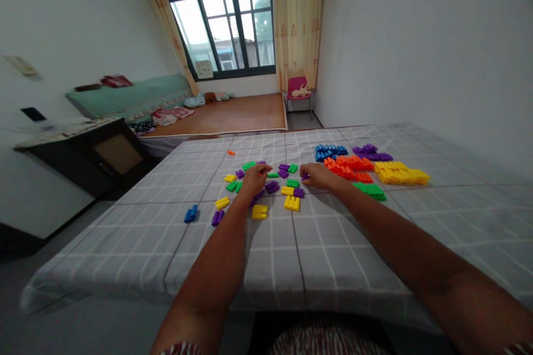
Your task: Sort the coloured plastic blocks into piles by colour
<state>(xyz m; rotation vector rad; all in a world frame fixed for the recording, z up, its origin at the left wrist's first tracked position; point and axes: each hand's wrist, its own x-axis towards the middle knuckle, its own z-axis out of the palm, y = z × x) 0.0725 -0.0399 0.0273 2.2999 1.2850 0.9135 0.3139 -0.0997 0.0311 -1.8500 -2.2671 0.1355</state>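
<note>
My left hand (255,178) is closed in a pinch above the loose plastic toy pieces, with a bit of orange showing at its fingers. My right hand (317,175) has its fingertips closed on a purple toy piece (305,177), mostly hidden by the hand. Between the hands lie a green piece (272,176) and a purple piece (272,187). Nearer me are joined yellow pieces (292,203), a yellow piece (260,212) and a purple piece (217,218). My left forearm covers part of the scatter.
Sorted groups stand at the right: blue pieces (328,152), purple pieces (370,153), orange pieces (348,167), yellow pieces (400,173) and green pieces (370,191). A blue piece (191,213) lies at the left, an orange piece (231,152) farther back. A checked cloth (333,266) covers the table.
</note>
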